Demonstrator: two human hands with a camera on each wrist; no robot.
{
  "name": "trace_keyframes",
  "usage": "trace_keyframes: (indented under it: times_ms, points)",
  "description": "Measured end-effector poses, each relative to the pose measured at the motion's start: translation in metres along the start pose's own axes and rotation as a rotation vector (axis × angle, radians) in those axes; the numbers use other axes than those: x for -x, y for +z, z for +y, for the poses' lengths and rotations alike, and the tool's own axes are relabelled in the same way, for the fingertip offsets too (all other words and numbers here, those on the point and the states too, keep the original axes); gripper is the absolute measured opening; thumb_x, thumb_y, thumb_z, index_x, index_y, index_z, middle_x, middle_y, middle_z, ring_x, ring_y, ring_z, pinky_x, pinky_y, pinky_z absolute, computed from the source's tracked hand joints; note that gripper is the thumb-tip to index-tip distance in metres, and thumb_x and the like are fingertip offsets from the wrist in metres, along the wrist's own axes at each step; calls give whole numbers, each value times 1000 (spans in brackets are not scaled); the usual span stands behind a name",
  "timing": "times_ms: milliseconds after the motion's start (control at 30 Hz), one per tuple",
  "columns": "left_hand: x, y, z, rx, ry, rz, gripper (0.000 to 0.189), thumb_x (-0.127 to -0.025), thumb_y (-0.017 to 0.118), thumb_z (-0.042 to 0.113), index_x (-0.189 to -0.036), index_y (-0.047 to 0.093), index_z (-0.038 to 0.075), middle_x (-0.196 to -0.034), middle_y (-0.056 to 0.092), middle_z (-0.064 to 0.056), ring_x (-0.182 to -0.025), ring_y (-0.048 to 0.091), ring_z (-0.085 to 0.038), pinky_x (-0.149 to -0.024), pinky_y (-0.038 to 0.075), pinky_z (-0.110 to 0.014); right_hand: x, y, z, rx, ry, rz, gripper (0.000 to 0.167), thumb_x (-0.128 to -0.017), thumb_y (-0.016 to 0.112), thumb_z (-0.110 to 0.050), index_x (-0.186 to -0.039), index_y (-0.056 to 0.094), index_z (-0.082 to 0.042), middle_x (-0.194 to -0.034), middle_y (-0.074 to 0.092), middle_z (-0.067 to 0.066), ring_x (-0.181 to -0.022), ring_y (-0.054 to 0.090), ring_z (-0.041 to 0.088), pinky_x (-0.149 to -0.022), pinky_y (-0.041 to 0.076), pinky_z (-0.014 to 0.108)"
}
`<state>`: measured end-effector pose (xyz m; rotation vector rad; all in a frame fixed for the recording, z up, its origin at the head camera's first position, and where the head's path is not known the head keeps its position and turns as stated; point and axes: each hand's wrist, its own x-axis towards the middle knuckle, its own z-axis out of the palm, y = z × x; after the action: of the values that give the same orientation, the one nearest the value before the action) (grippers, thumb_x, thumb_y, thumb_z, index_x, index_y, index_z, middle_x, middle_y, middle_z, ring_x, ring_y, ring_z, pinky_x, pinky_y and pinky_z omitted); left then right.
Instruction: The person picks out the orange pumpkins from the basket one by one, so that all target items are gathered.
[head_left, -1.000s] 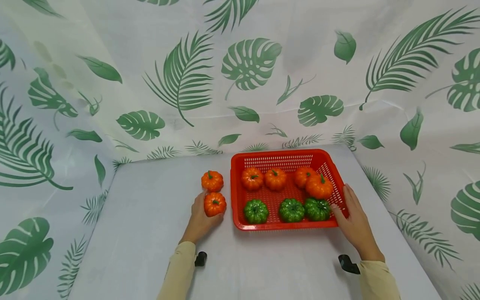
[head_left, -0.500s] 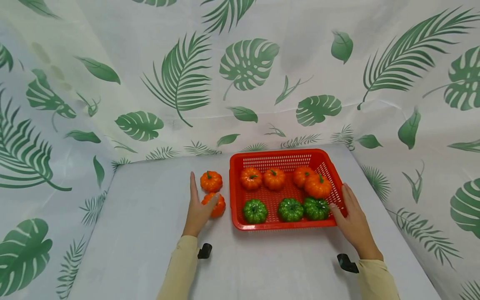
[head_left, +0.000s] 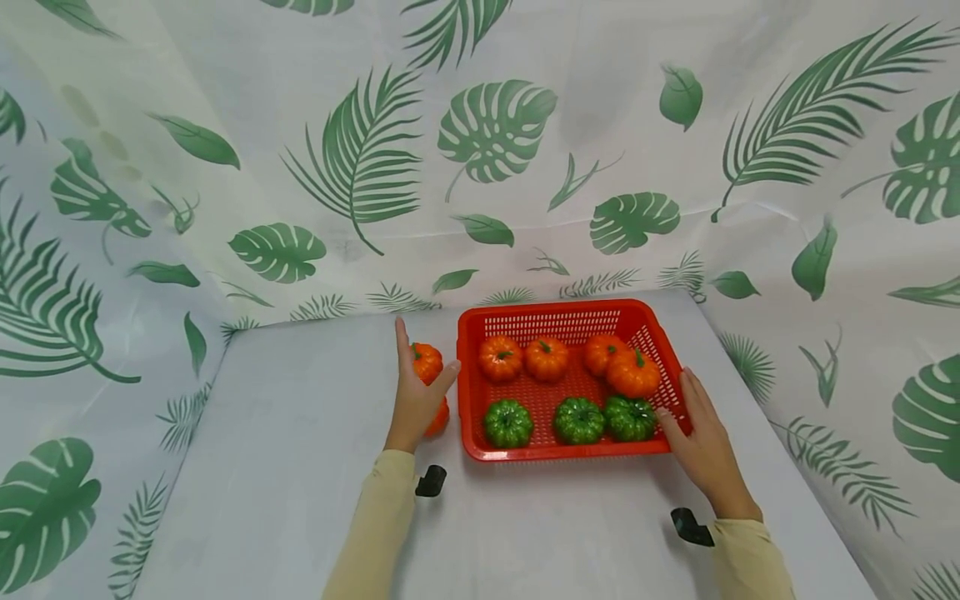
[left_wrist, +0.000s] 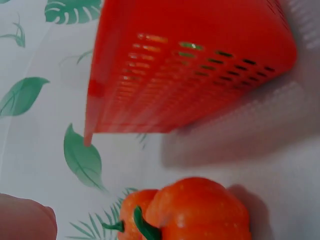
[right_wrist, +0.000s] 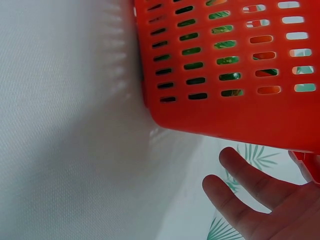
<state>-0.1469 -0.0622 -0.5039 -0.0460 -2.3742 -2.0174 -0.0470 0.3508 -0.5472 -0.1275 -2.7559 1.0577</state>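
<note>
My left hand (head_left: 415,404) is over two small orange pumpkins left of the basket, fingers extended and thumb spread. It partly hides the back pumpkin (head_left: 427,364) and most of the front pumpkin (head_left: 439,418). In the left wrist view both show green stems, and a fingertip (left_wrist: 25,220) appears at the lower left. A red plastic basket (head_left: 570,452) with slotted walls holds several orange pumpkins (head_left: 547,359) and three green pumpkins (head_left: 578,421). My right hand (head_left: 705,450) holds its right rim, thumb inside; two fingers (right_wrist: 250,177) extend free below the rim in the right wrist view.
A white cloth (head_left: 277,467) covers the table. Leaf-patterned curtain (head_left: 555,208) rises behind and on both sides. A black wrist camera mount sits at the left wrist (head_left: 431,481) and another at the right wrist (head_left: 691,527).
My left hand has let go of the front orange pumpkin, opened its fingers and moved forward and right over the back one. The right hand stays at the basket rim.
</note>
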Motion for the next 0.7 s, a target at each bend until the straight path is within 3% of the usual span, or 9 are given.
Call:
trace_keyframes:
  times_ms: [200, 367, 500, 700]
  points:
    - [-3, 12, 7, 17, 43, -1, 110, -98, 73, 46, -170, -9, 45, -178, -6, 15, -164, 3, -26, -124, 14, -69, 1, 0, -1, -12, -9, -1, 77, -110, 57, -28, -170, 16, -1, -175, 17, 25, -155, 21, 53, -112, 27, 79]
    - [-8, 26, 17, 47, 46, -7, 111, -96, 74, 52, -170, -9, 47, -177, -7, 19, -163, 10, -35, -125, 20, -64, -2, 1, -2, -16, -28, 2, 77, -110, 57, -27, -170, 18, -1, -174, 18, 25, -156, 20, 52, -116, 25, 77]
    - [-13, 40, 22, 56, 67, -53, 110, -97, 74, 49, -170, -9, 47, -177, -6, 18, -163, 9, -31, -127, 18, -60, -2, 1, 0, -11, -10, 1, 77, -111, 57, -28, -171, 17, -2, -175, 17, 24, -156, 21, 51, -114, 26, 78]
    - [-16, 61, 24, 88, 83, -126, 112, -96, 75, 49, -168, -11, 50, -176, -7, 19, -164, 4, -22, -126, 14, -63, 0, -2, 2, -5, -6, 8, 77, -110, 57, -28, -171, 17, -2, -175, 17, 23, -157, 21, 51, -113, 27, 78]
